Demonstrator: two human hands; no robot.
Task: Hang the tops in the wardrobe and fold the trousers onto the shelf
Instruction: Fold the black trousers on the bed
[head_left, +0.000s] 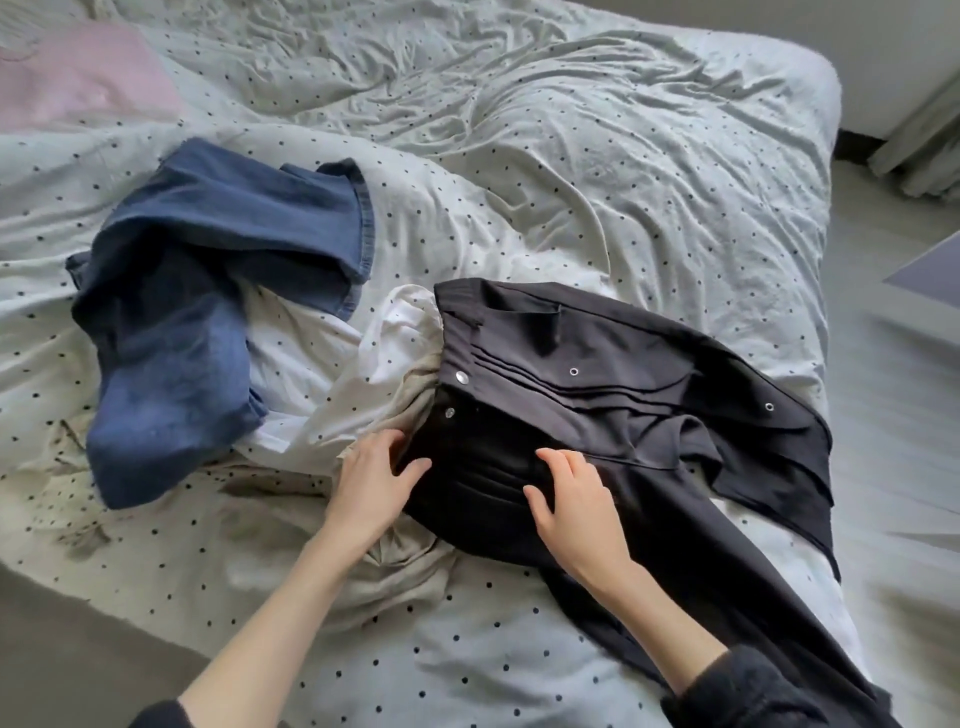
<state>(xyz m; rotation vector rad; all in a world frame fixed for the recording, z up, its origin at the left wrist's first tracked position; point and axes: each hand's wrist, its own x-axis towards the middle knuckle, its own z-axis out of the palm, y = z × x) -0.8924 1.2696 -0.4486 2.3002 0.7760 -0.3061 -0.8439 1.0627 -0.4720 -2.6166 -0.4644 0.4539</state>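
1. The left hand (375, 480) lies on the left edge of the black trousers (597, 415), fingers loosely spread, thumb on the cloth.
2. The right hand (574, 501) rests on them, fingers relaxed, gripping nothing.
3. The trousers lie on the bed (571, 156), jeans (208, 291) well apart.

Two bare forearms enter from the near edge, each ending in a bare hand: left hand (371, 480), right hand (574, 506). No rings, watch or bracelets visible on either. Nails short, unpainted as far as can be told. Dark sleeve (748, 691) on the right arm, charcoal, soft fuzzy-looking knit, pushed up above the wrist. Left arm has a dark sleeve edge (156, 714) just showing at the near-left corner, bunched near the elbow.
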